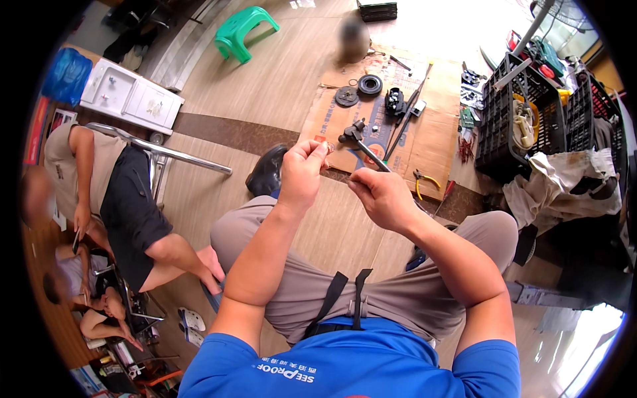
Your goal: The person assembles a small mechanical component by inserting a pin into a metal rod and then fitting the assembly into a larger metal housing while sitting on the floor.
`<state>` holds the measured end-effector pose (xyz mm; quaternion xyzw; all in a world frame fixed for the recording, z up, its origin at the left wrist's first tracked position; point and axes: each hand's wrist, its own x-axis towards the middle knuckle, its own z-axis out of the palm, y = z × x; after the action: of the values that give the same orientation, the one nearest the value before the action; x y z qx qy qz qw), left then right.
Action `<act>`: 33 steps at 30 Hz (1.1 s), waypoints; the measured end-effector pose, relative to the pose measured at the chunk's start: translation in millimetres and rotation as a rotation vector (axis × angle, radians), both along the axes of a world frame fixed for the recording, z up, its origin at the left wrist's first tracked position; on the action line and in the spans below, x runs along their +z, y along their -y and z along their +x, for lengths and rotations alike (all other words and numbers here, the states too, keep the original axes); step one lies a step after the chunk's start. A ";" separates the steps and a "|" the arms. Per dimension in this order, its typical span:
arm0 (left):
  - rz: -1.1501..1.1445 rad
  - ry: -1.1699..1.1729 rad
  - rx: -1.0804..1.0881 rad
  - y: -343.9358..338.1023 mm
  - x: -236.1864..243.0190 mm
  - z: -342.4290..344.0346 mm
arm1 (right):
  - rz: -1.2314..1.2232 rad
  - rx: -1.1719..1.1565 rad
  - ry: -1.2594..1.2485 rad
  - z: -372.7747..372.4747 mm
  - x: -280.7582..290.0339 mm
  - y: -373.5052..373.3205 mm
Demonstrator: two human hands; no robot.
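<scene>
Just above my knees, my left hand (302, 174) is closed, its thumb and fingertips pinching a small coppery piece (327, 147). To its right my right hand (385, 199) is closed too, thumb against forefinger; what it holds, if anything, is too small to make out. A hammer-like tool (363, 146) with a metal head lies beyond the hands, its dark handle running down to behind my right hand. Whether that hand touches the handle I cannot tell. Pliers with yellow handles (428, 179) rest to the right of this hand, on a flattened cardboard sheet (438, 132).
On the cardboard are a black ring-shaped part (370, 84), a round disc (346, 97) and a dark mechanical part (395, 101). Black crates (491, 132) stand at the right. A green stool (244, 33) is far left. Two people (99, 172) sit at the left.
</scene>
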<state>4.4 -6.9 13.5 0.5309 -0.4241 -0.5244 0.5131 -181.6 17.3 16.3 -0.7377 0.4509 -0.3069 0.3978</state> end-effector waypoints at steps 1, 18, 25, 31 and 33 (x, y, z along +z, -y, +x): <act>0.008 0.064 0.014 0.1 0.6 0.5 | 0.000 0.003 0.000 -0.2 3.9 -1.7; -0.004 0.497 -0.596 -12.4 19.3 -3.3 | -0.098 -0.250 0.153 -28.1 15.7 41.7; 0.060 0.167 -0.650 -7.7 18.9 0.3 | 0.052 -0.220 0.185 -22.9 -20.3 42.5; 0.135 0.215 -0.572 -6.9 13.0 -1.8 | 0.047 -0.271 0.357 -26.9 -18.5 44.9; 0.138 0.274 -0.516 -6.6 12.1 -2.1 | 0.062 -0.279 0.265 -33.7 -8.3 45.5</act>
<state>2.3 -0.3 25.5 0.5049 -0.5738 -0.5885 0.2636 -215.3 -28.1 8.0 -0.6087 0.5015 -0.4396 0.4299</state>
